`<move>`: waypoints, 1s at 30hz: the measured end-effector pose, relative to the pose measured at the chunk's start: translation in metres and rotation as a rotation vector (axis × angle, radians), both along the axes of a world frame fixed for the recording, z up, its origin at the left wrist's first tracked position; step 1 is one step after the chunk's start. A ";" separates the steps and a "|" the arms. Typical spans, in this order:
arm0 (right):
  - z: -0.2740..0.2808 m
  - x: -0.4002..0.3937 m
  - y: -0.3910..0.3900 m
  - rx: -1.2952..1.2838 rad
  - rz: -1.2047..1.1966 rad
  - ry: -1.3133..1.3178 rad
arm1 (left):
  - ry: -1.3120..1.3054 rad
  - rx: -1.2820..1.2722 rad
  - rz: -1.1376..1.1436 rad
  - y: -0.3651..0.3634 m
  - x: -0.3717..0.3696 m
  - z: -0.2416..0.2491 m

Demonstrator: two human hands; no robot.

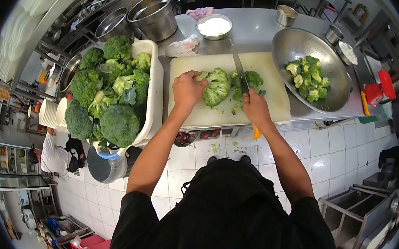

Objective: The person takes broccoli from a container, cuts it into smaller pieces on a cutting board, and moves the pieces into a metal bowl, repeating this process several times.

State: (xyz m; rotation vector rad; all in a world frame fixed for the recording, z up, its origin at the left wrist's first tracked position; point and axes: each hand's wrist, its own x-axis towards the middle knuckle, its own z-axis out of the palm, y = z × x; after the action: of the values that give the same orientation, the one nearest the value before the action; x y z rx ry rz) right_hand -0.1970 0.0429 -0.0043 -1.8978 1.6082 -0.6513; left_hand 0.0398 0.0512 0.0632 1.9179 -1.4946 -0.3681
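Note:
My left hand (188, 91) is closed around the stem of a broccoli head (217, 88), which lies on its side on the pale cutting board (190, 66). In my right hand (257, 107) is a knife (239, 70) with a long blade pointing away from me and a yellow handle end below the fist. Cut broccoli florets (252, 79) lie beside the blade on the right, partly hidden by it. Small green scraps are scattered on the board near my right hand.
On the left, a white tub (152, 91) is heaped with broccoli heads (119, 125). A wide metal bowl (341, 75) with cut florets (309, 80) stands right of the board. Behind it sit a bowl of white powder (214, 26), a cloth (183, 47) and steel pots (153, 17).

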 end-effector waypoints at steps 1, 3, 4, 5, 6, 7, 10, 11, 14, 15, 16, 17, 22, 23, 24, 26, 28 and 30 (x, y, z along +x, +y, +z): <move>0.004 0.000 -0.001 -0.020 0.005 -0.008 | -0.018 0.009 -0.023 0.004 -0.003 0.011; 0.011 0.003 0.004 -0.067 0.020 -0.039 | -0.075 -0.079 -0.096 0.014 -0.007 0.008; 0.019 0.007 0.006 -0.099 0.029 -0.063 | -0.115 -0.181 -0.147 0.018 -0.007 -0.001; 0.026 0.010 0.008 -0.131 0.035 -0.086 | -0.153 -0.285 -0.200 0.021 -0.008 -0.009; 0.034 0.013 0.011 -0.118 0.045 -0.096 | -0.155 -0.290 -0.220 0.026 -0.012 -0.010; 0.044 0.015 0.012 -0.106 0.058 -0.104 | -0.157 -0.295 -0.237 0.032 -0.019 -0.009; 0.082 0.024 0.018 -0.131 0.001 -0.202 | -0.143 -0.304 -0.247 0.037 -0.028 -0.007; 0.088 0.027 0.022 -0.145 -0.036 -0.244 | -0.145 -0.325 -0.250 0.037 -0.028 -0.009; 0.047 0.036 0.020 -0.061 -0.013 -0.163 | -0.132 -0.297 -0.244 0.037 -0.030 -0.007; 0.033 0.037 0.022 -0.037 0.015 -0.132 | -0.126 -0.270 -0.247 0.039 -0.032 -0.006; 0.023 0.037 0.026 -0.014 0.038 -0.105 | -0.128 -0.262 -0.246 0.040 -0.032 -0.006; 0.015 0.036 0.022 0.001 0.066 -0.076 | -0.131 -0.261 -0.241 0.038 -0.032 -0.007; 0.025 0.023 0.015 0.156 0.010 -0.163 | -0.161 -0.321 -0.213 0.029 -0.019 -0.009; 0.018 0.018 0.011 0.144 -0.003 -0.153 | -0.136 -0.305 -0.211 0.027 -0.013 -0.008; 0.016 0.013 0.009 0.134 -0.018 -0.143 | -0.110 -0.286 -0.210 0.025 -0.010 -0.005; 0.011 0.007 0.007 0.103 -0.004 -0.101 | -0.041 -0.170 -0.269 0.028 -0.006 0.001; 0.015 0.008 0.008 0.021 0.008 -0.089 | -0.102 -0.182 -0.381 0.028 0.001 0.002; 0.022 0.013 0.013 -0.114 0.014 -0.103 | -0.122 -0.234 -0.411 0.027 0.004 -0.003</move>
State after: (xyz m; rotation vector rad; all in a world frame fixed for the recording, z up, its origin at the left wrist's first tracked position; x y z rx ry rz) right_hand -0.1837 0.0564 0.0177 -1.9211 1.5202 -0.8370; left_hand 0.0436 0.0782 0.0598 1.4696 -1.9242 -0.2442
